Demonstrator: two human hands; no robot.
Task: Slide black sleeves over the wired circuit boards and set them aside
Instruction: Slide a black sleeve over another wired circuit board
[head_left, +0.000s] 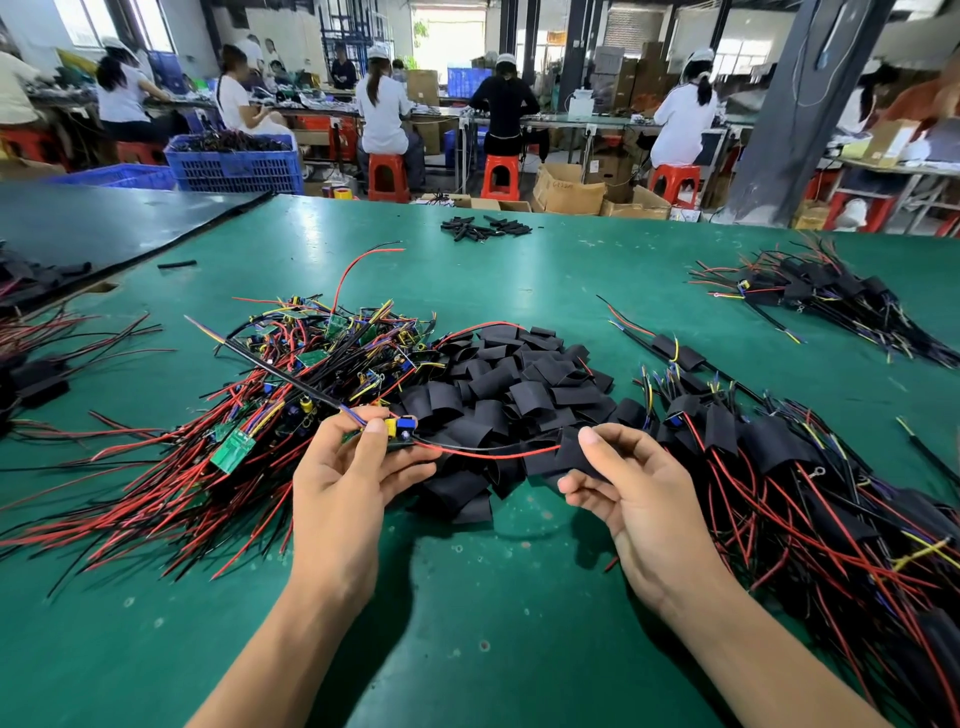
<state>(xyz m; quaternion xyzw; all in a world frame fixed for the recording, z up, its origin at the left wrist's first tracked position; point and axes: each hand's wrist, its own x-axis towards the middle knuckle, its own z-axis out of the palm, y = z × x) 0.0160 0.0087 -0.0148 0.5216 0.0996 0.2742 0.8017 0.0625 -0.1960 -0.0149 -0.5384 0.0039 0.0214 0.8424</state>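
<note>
Above the green surface (467, 597), the left hand (353, 478) has its grip pinched on a board (397, 434). The board's red and black wires (493, 453) run across to the right hand (639, 499), whose grip pinches a sleeve (569, 454) at the wire ends. Just behind lies a heap of loose sleeves (511, 382), with bare boards (311, 358) to its left and sleeved ones (769, 447) to its right.

Green worktable (519, 597), red stools (388, 176) beyond

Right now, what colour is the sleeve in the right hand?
The sleeve the right hand pinches is black; head view.
</note>
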